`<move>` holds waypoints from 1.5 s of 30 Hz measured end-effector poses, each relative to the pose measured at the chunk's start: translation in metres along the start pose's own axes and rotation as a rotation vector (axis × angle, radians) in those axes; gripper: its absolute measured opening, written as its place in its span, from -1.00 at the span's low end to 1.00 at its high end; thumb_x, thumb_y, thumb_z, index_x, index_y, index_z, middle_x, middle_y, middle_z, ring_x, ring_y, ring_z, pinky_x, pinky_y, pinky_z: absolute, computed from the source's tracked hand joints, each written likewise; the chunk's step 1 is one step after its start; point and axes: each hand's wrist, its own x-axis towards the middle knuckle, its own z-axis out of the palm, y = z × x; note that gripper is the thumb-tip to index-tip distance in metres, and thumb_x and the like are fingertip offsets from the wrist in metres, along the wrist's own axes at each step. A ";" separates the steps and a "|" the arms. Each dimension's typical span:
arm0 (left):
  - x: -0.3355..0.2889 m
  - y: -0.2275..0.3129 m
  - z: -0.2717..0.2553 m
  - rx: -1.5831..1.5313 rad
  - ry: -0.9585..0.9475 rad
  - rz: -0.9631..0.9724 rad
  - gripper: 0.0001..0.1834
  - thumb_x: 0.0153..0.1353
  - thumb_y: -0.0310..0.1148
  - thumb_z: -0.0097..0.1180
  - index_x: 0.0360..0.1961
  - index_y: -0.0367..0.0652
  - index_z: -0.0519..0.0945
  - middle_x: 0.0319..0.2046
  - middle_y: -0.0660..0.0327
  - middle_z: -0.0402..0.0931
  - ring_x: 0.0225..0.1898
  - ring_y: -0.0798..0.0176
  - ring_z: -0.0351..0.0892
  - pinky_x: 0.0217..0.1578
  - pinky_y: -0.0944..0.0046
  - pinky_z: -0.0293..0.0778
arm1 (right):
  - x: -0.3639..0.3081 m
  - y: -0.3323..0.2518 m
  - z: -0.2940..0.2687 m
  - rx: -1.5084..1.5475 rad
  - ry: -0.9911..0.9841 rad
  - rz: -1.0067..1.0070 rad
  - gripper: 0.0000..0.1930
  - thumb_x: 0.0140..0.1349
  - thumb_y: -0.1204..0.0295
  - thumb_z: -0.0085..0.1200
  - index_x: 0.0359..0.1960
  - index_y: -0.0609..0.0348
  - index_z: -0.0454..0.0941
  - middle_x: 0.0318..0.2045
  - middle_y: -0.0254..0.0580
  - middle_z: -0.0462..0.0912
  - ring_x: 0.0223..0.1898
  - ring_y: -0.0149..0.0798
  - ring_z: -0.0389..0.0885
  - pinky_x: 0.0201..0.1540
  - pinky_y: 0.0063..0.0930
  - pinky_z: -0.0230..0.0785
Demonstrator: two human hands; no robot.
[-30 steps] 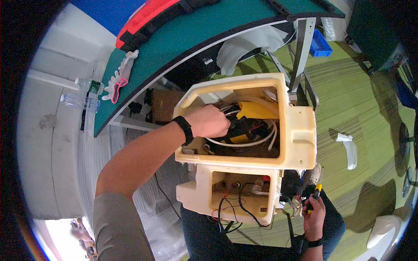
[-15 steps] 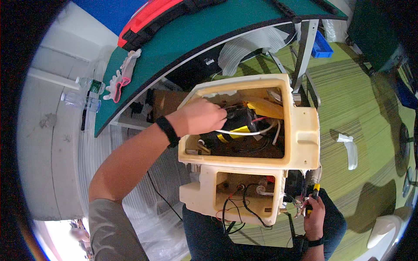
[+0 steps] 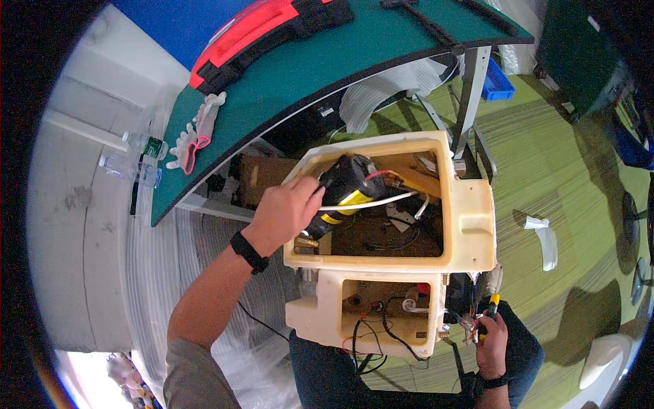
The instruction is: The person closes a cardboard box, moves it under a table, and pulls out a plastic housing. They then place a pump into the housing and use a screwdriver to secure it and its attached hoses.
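1. Green striped flooring [image 3: 521, 153] fills the right of the frame; a cream, moulded-plastic housing [image 3: 471, 235] with two openings occupies the centre.
2. We locate the black cylindrical unit with yellow bands [image 3: 347, 183] tilted inside the upper opening, our left hand [image 3: 285, 211] gripping its left side.
3. Our right hand [image 3: 492, 342], lower right, holds a yellow-and-black tool [image 3: 492, 309].
4. We judge the unit rigid, smooth, fairly heavy: grasp its body, sparing the thin red wire [image 3: 381, 173].
5. We cannot make out our left fingertips, the unit's lower end or the tool's tip.
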 end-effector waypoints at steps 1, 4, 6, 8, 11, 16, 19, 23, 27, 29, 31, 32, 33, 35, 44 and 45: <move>0.000 0.001 -0.002 -0.023 0.069 -0.012 -0.85 0.26 -0.37 0.17 -0.30 -0.22 0.52 -0.44 -0.02 0.54 -0.39 -0.15 0.59 -0.40 -0.03 0.52 | -0.001 0.001 -0.001 -0.003 -0.002 0.000 -0.87 0.23 0.55 0.08 -0.20 0.10 0.46 -0.43 -0.40 0.54 -0.47 -0.48 0.50 -0.47 -0.58 0.34; -0.004 0.012 -0.013 -0.049 0.132 -0.059 -0.87 0.25 -0.38 0.17 -0.33 -0.22 0.53 -0.45 -0.02 0.53 -0.42 -0.16 0.58 -0.42 -0.02 0.51 | 0.000 0.005 -0.002 0.002 -0.020 -0.015 -0.85 0.22 0.56 0.08 -0.19 0.12 0.47 -0.43 -0.39 0.54 -0.46 -0.46 0.50 -0.46 -0.58 0.33; -0.010 0.018 -0.018 -0.054 0.127 -0.090 -0.88 0.24 -0.39 0.18 -0.36 -0.22 0.54 -0.45 -0.01 0.54 -0.43 -0.16 0.58 -0.43 -0.01 0.51 | 0.000 0.008 0.000 -0.061 0.005 -0.051 -0.89 0.25 0.53 0.01 -0.20 0.18 0.44 -0.47 -0.31 0.53 -0.55 -0.42 0.49 -0.53 -0.53 0.38; -0.015 0.021 -0.022 0.019 0.147 -0.021 -0.88 0.21 -0.39 0.21 -0.36 -0.21 0.55 -0.46 0.02 0.54 -0.45 -0.11 0.59 -0.45 0.03 0.51 | 0.000 0.009 0.002 -0.053 0.007 -0.049 -0.92 0.25 0.53 0.01 -0.23 0.16 0.43 -0.49 -0.32 0.53 -0.55 -0.42 0.49 -0.53 -0.55 0.36; -0.024 0.031 -0.023 0.118 0.149 0.032 -0.88 0.19 -0.39 0.24 -0.35 -0.19 0.57 -0.47 0.08 0.54 -0.49 -0.04 0.59 -0.49 0.08 0.50 | -0.003 0.007 0.000 -0.084 0.035 -0.230 -0.95 0.25 0.53 0.01 -0.29 0.14 0.42 -0.51 -0.35 0.50 -0.56 -0.43 0.46 -0.55 -0.57 0.30; -0.039 0.039 -0.026 0.510 0.345 0.228 -0.86 0.17 -0.31 0.26 -0.37 -0.07 0.54 -0.46 0.22 0.47 -0.49 0.12 0.56 -0.50 0.17 0.46 | -0.037 -0.042 -0.005 -0.067 -0.044 -0.393 -0.85 0.21 0.59 0.10 -0.22 0.14 0.44 -0.47 -0.39 0.51 -0.53 -0.49 0.43 -0.51 -0.56 0.29; -0.061 0.039 -0.054 0.324 0.329 0.201 -0.90 0.16 -0.34 0.26 -0.38 -0.03 0.55 -0.50 0.22 0.41 -0.55 0.13 0.48 -0.57 0.22 0.35 | -0.063 -0.062 0.022 -0.107 -0.289 -0.317 -0.82 0.22 0.56 0.20 -0.22 0.14 0.43 -0.48 -0.40 0.50 -0.55 -0.49 0.44 -0.52 -0.58 0.33; -0.079 0.061 -0.049 0.454 0.096 0.373 -0.89 0.09 -0.38 0.26 -0.39 -0.09 0.57 -0.59 0.24 0.28 -0.62 0.19 0.37 -0.60 0.19 0.32 | -0.079 -0.070 0.031 -0.133 -0.417 -0.358 -0.79 0.21 0.59 0.23 -0.22 0.15 0.43 -0.46 -0.37 0.52 -0.52 -0.49 0.48 -0.47 -0.58 0.38; -0.093 0.090 -0.046 0.212 0.149 0.464 -0.87 0.09 -0.35 0.21 -0.36 -0.13 0.57 -0.53 0.29 0.33 -0.56 0.30 0.45 -0.54 0.26 0.42 | -0.085 -0.065 0.046 -0.247 -0.370 -0.373 -0.78 0.18 0.64 0.23 -0.25 0.13 0.44 -0.43 -0.34 0.54 -0.47 -0.46 0.52 -0.42 -0.56 0.42; -0.089 0.093 -0.044 0.194 0.220 0.435 -0.82 0.07 -0.32 0.24 -0.32 -0.13 0.58 -0.50 0.30 0.37 -0.54 0.30 0.48 -0.51 0.30 0.47 | -0.085 -0.063 0.044 -0.313 -0.340 -0.414 -0.78 0.18 0.65 0.22 -0.26 0.14 0.42 -0.43 -0.35 0.54 -0.48 -0.47 0.51 -0.43 -0.58 0.40; -0.089 0.100 -0.043 0.130 0.230 0.346 -0.78 0.04 -0.29 0.28 -0.31 -0.12 0.57 -0.49 0.32 0.38 -0.54 0.30 0.48 -0.51 0.29 0.49 | -0.097 -0.067 0.055 -0.302 -0.343 -0.408 -0.78 0.19 0.65 0.20 -0.30 0.12 0.39 -0.46 -0.38 0.52 -0.54 -0.50 0.47 -0.48 -0.59 0.35; -0.092 0.101 -0.040 0.113 0.258 0.312 -0.77 0.03 -0.29 0.29 -0.31 -0.10 0.57 -0.49 0.33 0.38 -0.54 0.30 0.49 -0.51 0.28 0.49 | -0.098 -0.064 0.065 -0.310 -0.365 -0.408 -0.79 0.20 0.63 0.20 -0.30 0.12 0.40 -0.49 -0.39 0.51 -0.55 -0.52 0.45 -0.50 -0.60 0.34; -0.096 0.101 -0.038 0.095 0.287 0.281 -0.76 0.01 -0.29 0.31 -0.31 -0.08 0.57 -0.49 0.33 0.38 -0.54 0.29 0.49 -0.52 0.28 0.49 | -0.100 -0.062 0.074 -0.318 -0.383 -0.409 -0.80 0.21 0.61 0.21 -0.31 0.11 0.40 -0.51 -0.41 0.50 -0.57 -0.53 0.44 -0.51 -0.62 0.32; -0.106 0.106 -0.040 0.112 0.270 0.198 -0.72 -0.01 -0.26 0.34 -0.28 -0.06 0.57 -0.46 0.32 0.39 -0.49 0.29 0.51 -0.49 0.28 0.49 | -0.112 -0.062 0.097 -0.395 -0.403 -0.386 -0.81 0.22 0.58 0.22 -0.31 0.11 0.41 -0.54 -0.43 0.49 -0.58 -0.55 0.43 -0.53 -0.64 0.30; -0.146 0.078 -0.053 -0.289 0.065 -0.166 -0.06 -0.10 -0.14 0.49 0.32 -0.14 0.32 0.12 -0.02 0.45 0.15 -0.17 0.41 0.23 0.01 0.32 | -0.124 -0.056 0.129 -0.658 -0.393 -0.542 -0.82 0.23 0.49 0.26 -0.36 0.15 0.44 -0.66 -0.47 0.47 -0.64 -0.57 0.42 -0.57 -0.62 0.27; -0.152 0.079 -0.051 -0.341 0.139 -0.290 0.01 -0.13 -0.20 0.52 0.36 -0.17 0.26 0.16 -0.06 0.42 0.18 -0.19 0.40 0.26 0.01 0.31 | -0.127 -0.056 0.128 -0.626 -0.399 -0.516 -0.81 0.22 0.48 0.27 -0.39 0.14 0.44 -0.62 -0.43 0.52 -0.63 -0.58 0.44 -0.58 -0.63 0.30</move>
